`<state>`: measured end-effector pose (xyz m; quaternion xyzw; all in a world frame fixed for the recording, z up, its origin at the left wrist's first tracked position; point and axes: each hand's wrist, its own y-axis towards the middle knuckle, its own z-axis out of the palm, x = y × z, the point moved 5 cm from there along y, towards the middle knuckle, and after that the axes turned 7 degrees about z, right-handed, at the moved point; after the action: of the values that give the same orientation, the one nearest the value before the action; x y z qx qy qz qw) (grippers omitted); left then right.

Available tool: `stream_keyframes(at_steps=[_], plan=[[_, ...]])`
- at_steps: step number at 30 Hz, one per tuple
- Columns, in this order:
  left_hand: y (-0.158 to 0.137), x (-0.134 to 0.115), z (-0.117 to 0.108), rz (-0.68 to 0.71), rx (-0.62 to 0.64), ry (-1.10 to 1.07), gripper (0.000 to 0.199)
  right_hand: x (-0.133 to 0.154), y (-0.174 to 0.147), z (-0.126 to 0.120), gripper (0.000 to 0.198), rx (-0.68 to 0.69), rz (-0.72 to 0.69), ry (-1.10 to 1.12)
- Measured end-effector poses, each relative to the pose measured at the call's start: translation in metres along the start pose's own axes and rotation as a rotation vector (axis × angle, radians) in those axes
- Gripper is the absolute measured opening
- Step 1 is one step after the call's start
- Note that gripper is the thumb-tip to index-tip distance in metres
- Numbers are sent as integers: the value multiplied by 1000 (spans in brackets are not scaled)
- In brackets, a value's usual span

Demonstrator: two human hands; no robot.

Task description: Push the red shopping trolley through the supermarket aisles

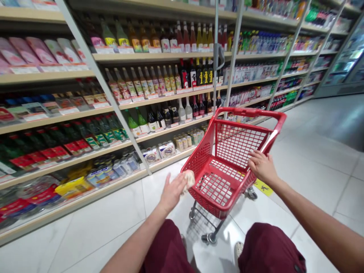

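Observation:
A red plastic shopping cart (227, 207) stands in front of my knees, its basket showing a bare grid floor. My left hand (174, 189) presses a crumpled cream cloth (189, 180) against the outer left rim of the basket. The fingers lie over the cloth and partly cover it. On the opposite side, my right hand (262, 165) grips the right rim of the cart, its fingers curled over the edge.
Shelves (159, 100) of bottles and cans run along the left and back. A yellow floor sticker (264, 187) lies beside the cart's right wheels. White floor tiles (321, 151) stretch right, toward glass-fronted coolers (345, 64). A grey pole (216, 83) stands before the shelves.

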<state>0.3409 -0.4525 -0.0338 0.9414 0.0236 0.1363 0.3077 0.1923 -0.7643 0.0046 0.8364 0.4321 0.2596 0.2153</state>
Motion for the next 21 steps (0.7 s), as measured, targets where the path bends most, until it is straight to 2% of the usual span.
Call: stream_keyframes(at_steps=[2, 3, 6, 8, 12, 13, 18, 21], plan=[[5, -3, -2, -35, -36, 24, 37, 7, -15, -2, 28, -11, 198, 29], [9, -12, -1, -12, -49, 12, 37, 12, -25, -2, 35, -12, 284, 66], [14, -49, 3, 146, -60, -82, 35, 27, -49, 6, 53, 27, 425, 213], [12, -59, 2, 177, -69, -122, 34, 32, -58, 10, 55, 57, 449, 290], [5, -41, -2, -94, -91, -80, 40, 29, -59, 10, 57, 81, 458, 358], [5, -42, -1, -124, -89, -82, 41, 29, -58, 11, 57, 84, 461, 365], [2, -60, -1, 56, -74, -153, 42, 29, -47, 14, 57, 91, 411, 384], [-2, -46, -4, -29, -88, -72, 42, 29, -40, 17, 55, 96, 421, 373]])
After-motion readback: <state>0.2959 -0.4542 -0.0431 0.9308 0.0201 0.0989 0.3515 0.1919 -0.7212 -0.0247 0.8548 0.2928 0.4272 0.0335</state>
